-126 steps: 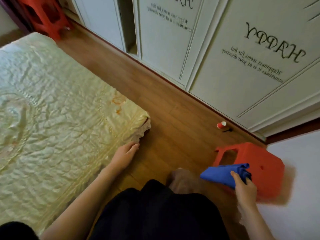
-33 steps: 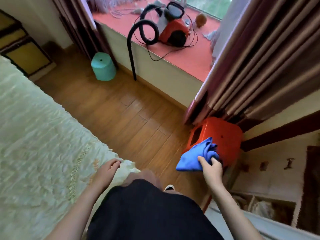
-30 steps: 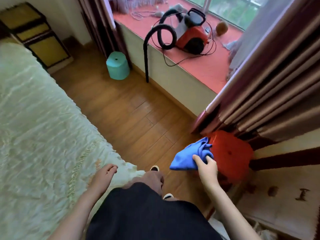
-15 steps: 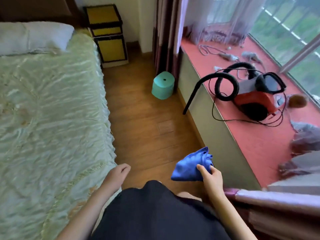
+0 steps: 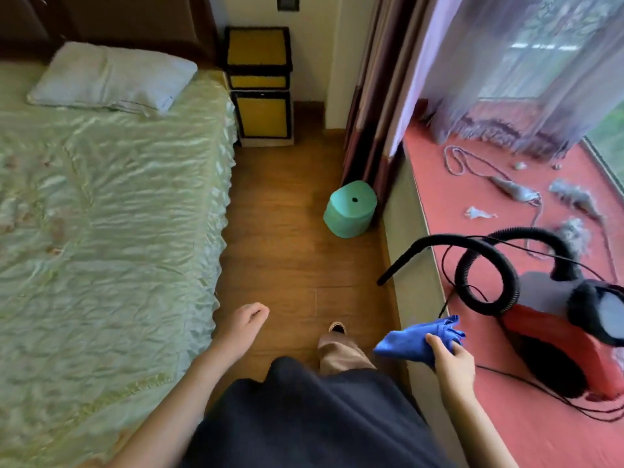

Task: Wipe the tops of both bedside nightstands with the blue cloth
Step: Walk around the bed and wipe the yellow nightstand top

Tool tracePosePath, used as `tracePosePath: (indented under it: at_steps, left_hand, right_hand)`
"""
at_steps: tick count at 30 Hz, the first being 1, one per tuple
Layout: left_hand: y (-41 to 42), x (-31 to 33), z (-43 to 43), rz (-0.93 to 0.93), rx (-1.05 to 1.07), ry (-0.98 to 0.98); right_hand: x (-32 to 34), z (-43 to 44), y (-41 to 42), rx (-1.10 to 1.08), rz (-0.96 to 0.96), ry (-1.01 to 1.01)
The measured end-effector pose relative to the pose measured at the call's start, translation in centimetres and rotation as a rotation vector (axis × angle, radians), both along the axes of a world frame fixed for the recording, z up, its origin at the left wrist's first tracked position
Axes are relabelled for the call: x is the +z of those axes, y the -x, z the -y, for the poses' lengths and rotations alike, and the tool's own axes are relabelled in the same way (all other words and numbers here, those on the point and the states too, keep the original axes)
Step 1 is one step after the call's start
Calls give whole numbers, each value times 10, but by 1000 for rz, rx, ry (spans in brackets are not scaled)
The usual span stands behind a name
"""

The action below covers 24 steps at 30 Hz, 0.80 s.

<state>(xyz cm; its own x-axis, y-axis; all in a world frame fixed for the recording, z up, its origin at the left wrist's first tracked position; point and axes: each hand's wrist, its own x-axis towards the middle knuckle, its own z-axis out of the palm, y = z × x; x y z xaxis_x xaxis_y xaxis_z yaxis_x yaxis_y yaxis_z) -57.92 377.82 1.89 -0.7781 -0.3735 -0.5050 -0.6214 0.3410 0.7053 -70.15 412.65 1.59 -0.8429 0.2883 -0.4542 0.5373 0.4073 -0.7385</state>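
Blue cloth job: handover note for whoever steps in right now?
Right hand: gripping the blue cloth, bunched, beside the window ledge.
Left hand: empty, loosely curled, next to the bed.
Nightstand: ahead at the bed's head; top looks bare. Other nightstand out of view.
Done: no wiping visible.
Left: walk past the green stool, wipe this top, then the other.

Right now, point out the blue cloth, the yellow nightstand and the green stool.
blue cloth (image 5: 410,342), head view, flat middle.
yellow black-framed nightstand (image 5: 258,46), head view, top panel.
green plastic stool (image 5: 351,211), head view, upper side.
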Motion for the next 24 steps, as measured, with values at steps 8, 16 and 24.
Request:
tracePosePath:
  at_steps: [8, 16, 24]
  left_hand:
    - [77, 8, 34, 56, 408, -53]
    - [145, -16, 108, 109, 613, -47]
    - [334, -20, 248, 84, 479, -89]
  right_hand:
    - [17, 91, 174, 346, 63, 109]
    - [16, 221, 304, 522, 100, 246]
    - [15, 325, 442, 383, 80, 201]
